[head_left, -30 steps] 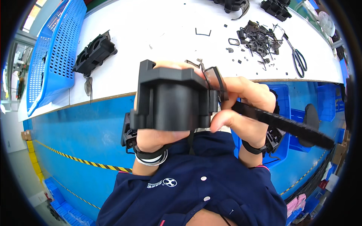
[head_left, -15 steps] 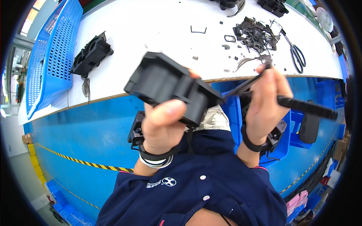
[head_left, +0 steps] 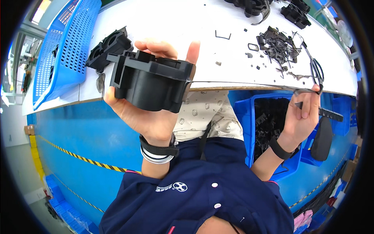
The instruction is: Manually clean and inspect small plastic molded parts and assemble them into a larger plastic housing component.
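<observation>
I have the left hand (head_left: 150,123) closed around a black housing (head_left: 152,80), gripping it from below, thumb along its left side and fingers curled up behind it; the housing is held up off the bench (head_left: 167,23), in front of its near edge as I see it, with a smooth rounded wall facing me; my right hand (head_left: 302,115) is well apart from it, out to the right, fingers folded and gripping a dark ridged bar (head_left: 332,114) that pokes out past the wrist side; a thin dark strand (head_left: 241,83) runs from the housing's right side toward those right fingertips, though I cannot tell whether it is joined at either end; some dark piece shows at the fingertips too, too muddled with the scissors (head_left: 312,69) behind for me to make out.

On the bench, left of the left hand, I see a second housing (head_left: 110,46), near a blue perforated basket (head_left: 66,64); a heap of black scraps (head_left: 278,45) lies just beside the scissors, with a bent black piece (head_left: 223,37) off to its left; below the bench edge, a blue bin (head_left: 244,117) holds dark parts (head_left: 269,117), left of my right hand.
</observation>
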A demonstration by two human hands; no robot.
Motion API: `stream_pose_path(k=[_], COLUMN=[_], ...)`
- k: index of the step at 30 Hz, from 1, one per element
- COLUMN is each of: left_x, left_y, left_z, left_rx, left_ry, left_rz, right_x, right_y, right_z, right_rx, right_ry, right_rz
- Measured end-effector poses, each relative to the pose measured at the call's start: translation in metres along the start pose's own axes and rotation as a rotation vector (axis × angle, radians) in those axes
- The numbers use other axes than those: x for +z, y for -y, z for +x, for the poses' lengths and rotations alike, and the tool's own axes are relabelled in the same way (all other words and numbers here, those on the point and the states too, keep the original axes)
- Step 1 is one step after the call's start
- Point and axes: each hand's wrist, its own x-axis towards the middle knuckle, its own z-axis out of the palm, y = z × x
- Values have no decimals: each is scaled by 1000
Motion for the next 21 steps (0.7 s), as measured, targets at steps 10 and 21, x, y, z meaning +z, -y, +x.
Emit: stream_pose_path(k=[10,21], left_x=[-1,-12], left_y=[-39,-2], left_z=[2,-3], left_rx=[-26,-132], left_ry=[192,18], left_rz=[-405,195], right_x=[-63,-6], right_y=[31,39], right_z=[23,72], right_rx=[-58,-240], right_ry=[81,122], right_rz=[340,-888])
